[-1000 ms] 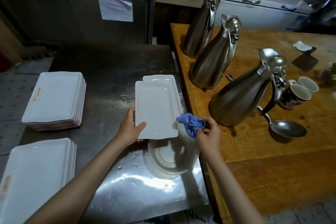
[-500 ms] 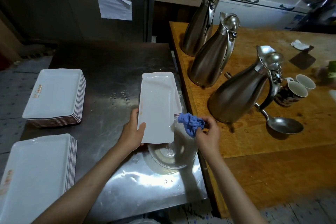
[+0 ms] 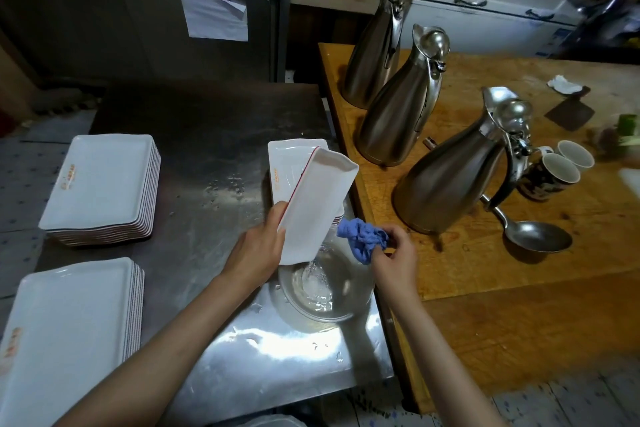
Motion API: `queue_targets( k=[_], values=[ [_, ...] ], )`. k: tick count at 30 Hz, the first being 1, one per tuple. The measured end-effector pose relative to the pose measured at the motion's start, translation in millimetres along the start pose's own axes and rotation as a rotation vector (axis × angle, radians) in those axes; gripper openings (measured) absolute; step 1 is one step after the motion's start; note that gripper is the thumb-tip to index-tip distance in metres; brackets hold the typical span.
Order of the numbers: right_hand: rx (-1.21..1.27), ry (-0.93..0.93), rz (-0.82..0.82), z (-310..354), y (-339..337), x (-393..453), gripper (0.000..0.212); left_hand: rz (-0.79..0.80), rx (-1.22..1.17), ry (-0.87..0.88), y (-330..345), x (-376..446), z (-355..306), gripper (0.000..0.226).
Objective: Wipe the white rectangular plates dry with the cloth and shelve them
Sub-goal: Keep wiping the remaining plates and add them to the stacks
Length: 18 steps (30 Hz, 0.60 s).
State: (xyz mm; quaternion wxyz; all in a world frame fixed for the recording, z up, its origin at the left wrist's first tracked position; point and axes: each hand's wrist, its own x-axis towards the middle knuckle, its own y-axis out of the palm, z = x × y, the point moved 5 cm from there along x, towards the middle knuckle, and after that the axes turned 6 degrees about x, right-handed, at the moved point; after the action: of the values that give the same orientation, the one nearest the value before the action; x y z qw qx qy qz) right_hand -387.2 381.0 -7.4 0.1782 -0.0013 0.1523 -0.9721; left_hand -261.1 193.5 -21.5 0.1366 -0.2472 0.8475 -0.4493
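Note:
My left hand (image 3: 258,250) grips a white rectangular plate (image 3: 317,206) by its near edge, tilted steeply with its underside turned up. Water runs off its low corner into a clear glass bowl (image 3: 323,288) below. My right hand (image 3: 394,258) pinches a crumpled blue cloth (image 3: 362,239) just right of the plate, apart from it. Beneath the held plate a small stack of wet plates (image 3: 289,159) lies on the steel table (image 3: 214,135). Two taller stacks of white plates sit at the left: a far stack (image 3: 100,184) and a near stack (image 3: 65,326).
A wooden table (image 3: 502,253) adjoins on the right, carrying three steel jugs, the nearest one (image 3: 453,170) close to my right hand, plus two mugs (image 3: 554,173) and a large spoon (image 3: 533,236). Water drops spot the steel top. A dark cabinet (image 3: 194,17) stands behind.
My left hand has lifted the top plate off the small stack and tipped it from flat to steeply tilted, underside up, so water drains into the bowl. The right hand with the cloth has barely moved.

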Motion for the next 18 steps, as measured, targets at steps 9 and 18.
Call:
queue_targets(
  k=[9, 18],
  values=[
    [0.003, 0.014, 0.020, -0.6, 1.5, -1.7, 0.035, 0.033, 0.170, 0.099, 0.2, 1.6, -9.8, 0.046],
    [-0.043, -0.029, 0.045, -5.0, 6.7, -6.3, 0.037, 0.072, -0.446, -0.222, 8.7, 3.7, 8.7, 0.048]
  ],
)
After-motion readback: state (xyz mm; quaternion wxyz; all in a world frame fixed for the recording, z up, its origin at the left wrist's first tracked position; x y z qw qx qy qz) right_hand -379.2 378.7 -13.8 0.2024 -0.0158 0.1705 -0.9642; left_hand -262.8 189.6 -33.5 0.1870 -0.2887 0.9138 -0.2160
